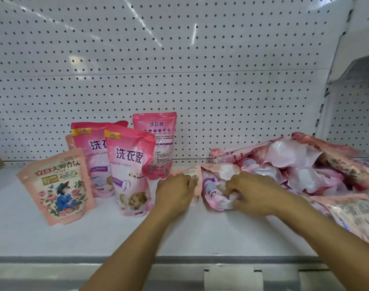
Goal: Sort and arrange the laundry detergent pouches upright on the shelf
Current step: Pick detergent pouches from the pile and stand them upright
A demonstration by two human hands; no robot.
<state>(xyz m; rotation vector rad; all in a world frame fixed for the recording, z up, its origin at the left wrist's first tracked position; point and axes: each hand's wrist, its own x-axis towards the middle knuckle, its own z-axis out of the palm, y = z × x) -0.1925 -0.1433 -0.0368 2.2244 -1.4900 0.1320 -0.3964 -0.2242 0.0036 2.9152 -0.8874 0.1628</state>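
Note:
Three pink detergent pouches stand upright at the shelf's left: one in front (130, 175), one behind it (91, 152) and one turned back-side out (159, 143). A salmon pouch with a flower picture (57, 185) leans at the far left. My left hand (175, 191) grips a salmon pouch (197, 177) that lies mostly hidden behind it. My right hand (250, 192) holds a crumpled pink pouch (215, 185) lying on the shelf. A heap of pouches (305, 173) lies jumbled on the right.
The white shelf (95, 234) has bare room in front of the standing pouches, with a grey front rail and a price tag holder (229, 274). A white pegboard (179, 70) forms the back wall. A shelf upright (334, 80) rises at the right.

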